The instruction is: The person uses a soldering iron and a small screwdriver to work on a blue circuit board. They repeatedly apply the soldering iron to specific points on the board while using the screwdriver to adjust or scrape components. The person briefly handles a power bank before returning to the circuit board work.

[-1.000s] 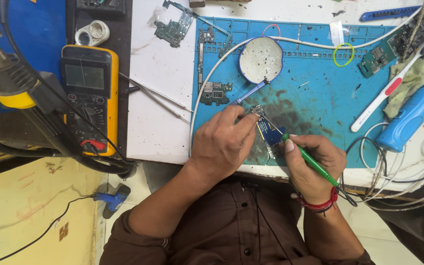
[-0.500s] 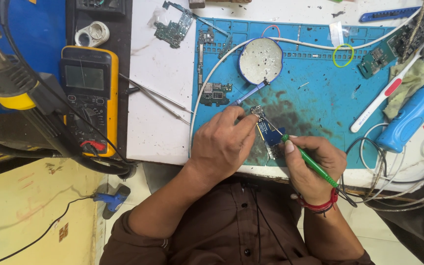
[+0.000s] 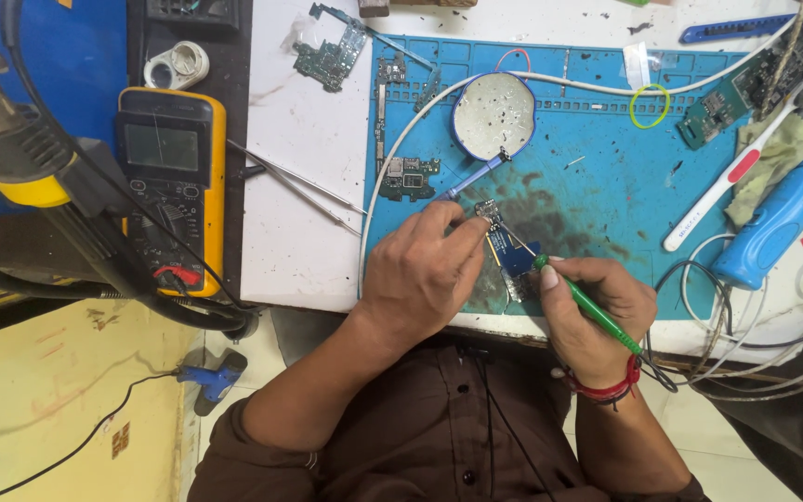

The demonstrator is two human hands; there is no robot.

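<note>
My left hand [image 3: 425, 270] rests on the blue work mat [image 3: 597, 177] and pinches the top end of a small blue circuit board [image 3: 510, 253] with thumb and forefinger. Beside it my right hand [image 3: 597, 311] grips a thin green-handled tool [image 3: 592, 307] like a pen, its metal tip touching the board. A red band sits on my right wrist. The board's lower part is hidden between my hands.
A round metal dish [image 3: 494, 116] and another circuit board [image 3: 406, 177] lie farther back on the mat. A yellow multimeter [image 3: 169, 177], tweezers [image 3: 295, 186], a toothbrush [image 3: 722, 186] and a blue cylindrical tool [image 3: 773, 223] surround the work. White cables [image 3: 727, 297] loop at right.
</note>
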